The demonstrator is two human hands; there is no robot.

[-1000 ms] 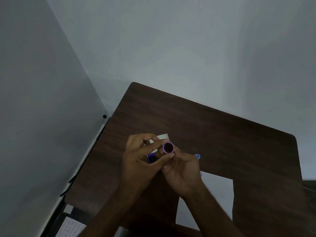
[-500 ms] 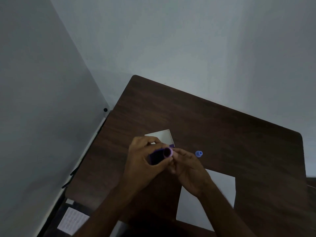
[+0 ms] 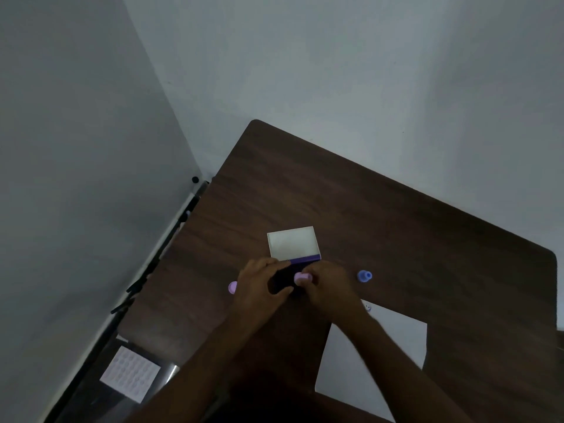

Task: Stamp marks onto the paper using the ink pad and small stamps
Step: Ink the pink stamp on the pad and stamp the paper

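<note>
While I watch from the head view, here is the scene from left to right:

Sticker sheet [image 3: 130, 373]: pale sheet of round dots lying below the table edge; no writing I can read.

Loose cap [image 3: 232, 287]: a lilac piece on the table [image 3: 396, 227] just beside my left hand; I judge it the stamp's cap.

Left hand [image 3: 259, 288]: fingers curled round the dark ink pad [image 3: 282, 280], steadying it on the table.

Ink pad lid [image 3: 293, 243]: open, pale inside, purple strip at its near edge; no brand legible.

Lilac stamp [image 3: 300, 277]: on or just above the pad, I cannot tell which; pinched by my right hand [image 3: 328, 286], fingers closed on its barrel.

Step in hand: inking, I judge; I should press straight down and lightly, lift without sliding, and hold the pad flat.

Blue stamp [image 3: 364, 276]: upright on the table, apart from my right hand.

Paper [image 3: 393, 346]: white sheet near right, partly under my forearm; a small mark at its far corner, too small to read.
</note>
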